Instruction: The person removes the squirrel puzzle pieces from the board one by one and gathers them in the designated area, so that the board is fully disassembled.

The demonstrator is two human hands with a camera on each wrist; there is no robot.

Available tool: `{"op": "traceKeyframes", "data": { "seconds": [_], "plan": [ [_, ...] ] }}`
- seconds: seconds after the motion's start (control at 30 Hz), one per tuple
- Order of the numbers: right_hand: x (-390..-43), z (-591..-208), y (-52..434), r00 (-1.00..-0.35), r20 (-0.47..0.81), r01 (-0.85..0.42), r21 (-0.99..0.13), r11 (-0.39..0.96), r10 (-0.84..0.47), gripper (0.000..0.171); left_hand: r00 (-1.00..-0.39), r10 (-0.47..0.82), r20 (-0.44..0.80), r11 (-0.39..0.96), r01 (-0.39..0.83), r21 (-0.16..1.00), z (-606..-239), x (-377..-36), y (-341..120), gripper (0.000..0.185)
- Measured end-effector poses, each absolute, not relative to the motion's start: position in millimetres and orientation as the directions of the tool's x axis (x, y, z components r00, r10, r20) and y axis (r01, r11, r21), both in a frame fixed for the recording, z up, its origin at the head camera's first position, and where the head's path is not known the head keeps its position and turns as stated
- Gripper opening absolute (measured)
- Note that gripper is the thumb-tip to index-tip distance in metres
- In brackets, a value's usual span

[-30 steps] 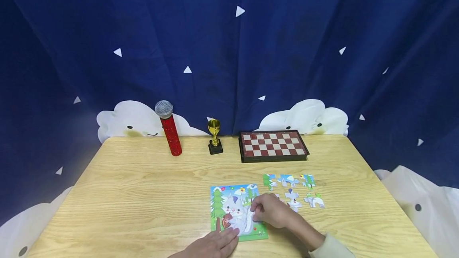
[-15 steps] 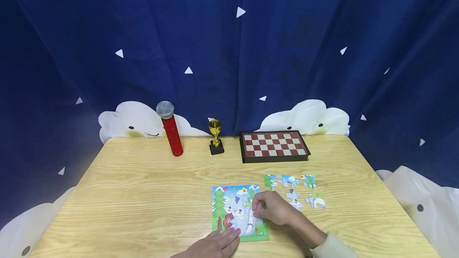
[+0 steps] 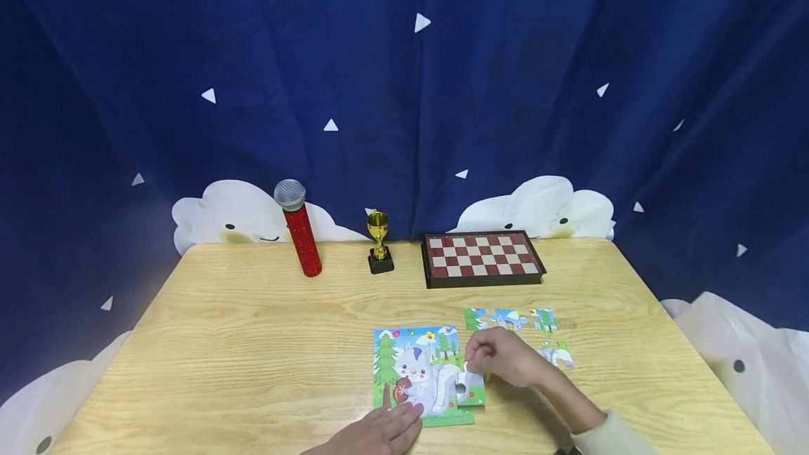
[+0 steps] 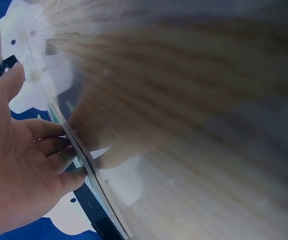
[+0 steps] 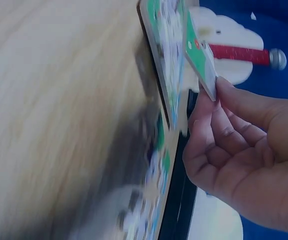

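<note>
Low in the frame's centre, a puzzle piece is pinched by the right hand at the right edge of the puzzle board, whose lower left corner is pressed by the flat, straight-fingered left hand.

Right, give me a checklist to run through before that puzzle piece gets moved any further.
1. Right hand pinches the green-edged cardboard puzzle piece: ok.
2. Piece lifted off the squirrel-picture puzzle board: ok, tilted in the right wrist view.
3. Left hand steadies the board's near edge, fingers flat: ok.
4. Room beside the loose pieces on the wooden table: ok.
5. Other board pieces undisturbed: cannot tell.
</note>
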State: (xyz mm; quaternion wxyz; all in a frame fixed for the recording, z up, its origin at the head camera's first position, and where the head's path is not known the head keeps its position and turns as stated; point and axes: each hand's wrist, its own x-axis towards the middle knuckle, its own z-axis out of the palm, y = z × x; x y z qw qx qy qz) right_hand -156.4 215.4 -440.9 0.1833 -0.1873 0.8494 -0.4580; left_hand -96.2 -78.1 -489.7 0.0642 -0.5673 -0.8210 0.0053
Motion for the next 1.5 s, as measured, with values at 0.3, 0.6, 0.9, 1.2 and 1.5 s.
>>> {"op": "traceKeyframes", "data": {
  "seconds": [0.3,0.6,0.9,1.2,1.5],
  "plan": [
    [-157,-431,265,-0.879,-0.097,-0.171,-0.851,0.497,-0.467,0.01,-0.365,0.93,0.051,0.367,0.929,-0.047,-487,-97,-79,0.066],
    [-154,-426,315,-0.888,-0.158,-0.116,-0.832,0.543,-0.432,0.011,-0.376,0.926,0.042,0.377,0.926,-0.026,-488,-97,-80,0.065],
    [-143,-438,340,-0.89,-0.223,-0.061,-0.806,0.589,-0.398,0.01,-0.369,0.929,0.03,0.37,0.928,-0.039,-486,-97,-80,0.066],
    [-136,-444,343,-0.939,-0.252,0.006,-0.695,0.719,-0.236,0.005,-0.371,0.928,0.024,0.372,0.927,-0.045,-487,-98,-78,0.067],
    [-132,-448,338,-0.958,-0.268,0.085,-0.597,0.798,-0.099,0.007,-0.379,0.925,0.027,0.38,0.925,-0.035,-486,-97,-78,0.066]
  ]
}}
